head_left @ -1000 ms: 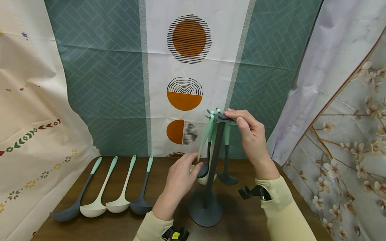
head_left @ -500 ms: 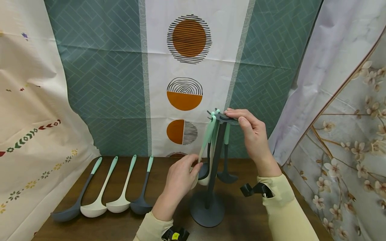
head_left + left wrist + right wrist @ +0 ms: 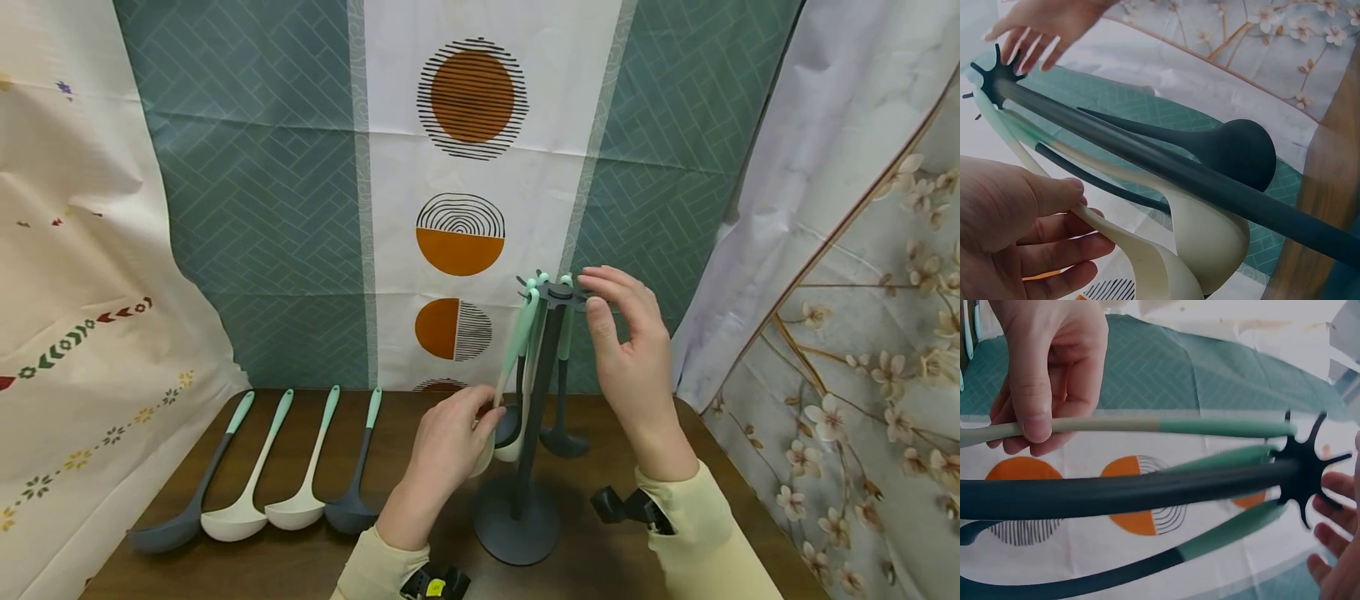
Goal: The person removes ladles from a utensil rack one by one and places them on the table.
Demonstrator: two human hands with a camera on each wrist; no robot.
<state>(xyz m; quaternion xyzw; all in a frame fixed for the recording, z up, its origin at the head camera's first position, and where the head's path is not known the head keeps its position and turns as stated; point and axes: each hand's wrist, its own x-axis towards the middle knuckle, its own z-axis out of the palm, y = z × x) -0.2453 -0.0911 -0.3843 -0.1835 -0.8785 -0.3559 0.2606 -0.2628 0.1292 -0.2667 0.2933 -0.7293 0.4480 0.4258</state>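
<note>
A dark utensil stand (image 3: 516, 533) stands upright on the table, with a ring of hooks (image 3: 558, 293) at its top. My left hand (image 3: 446, 433) pinches the lower handle of a cream ladle (image 3: 1154, 265) between thumb and fingers; the ladle's mint grip (image 3: 1222, 427) reaches up to a hook. Behind it hang another cream ladle (image 3: 1210, 234), a dark ladle (image 3: 508, 425) partly hidden by my hand, and a dark ladle (image 3: 565, 442) right of the post. Beside the hook ring, my right hand (image 3: 636, 367) has its fingers loosely spread and holds nothing; whether a fingertip touches a hook I cannot tell.
On the left of the wooden table (image 3: 615, 542) lie a dark ladle (image 3: 168, 532), two cream ladles (image 3: 234, 521) and another dark ladle (image 3: 351, 510), side by side. A patterned cloth (image 3: 285, 208) hangs behind, with curtains (image 3: 847, 400) at the sides.
My left hand has taken hold of the cream ladle's handle, and the stand has shifted slightly right. My right hand has lifted off the stand's top and moved a little right.
</note>
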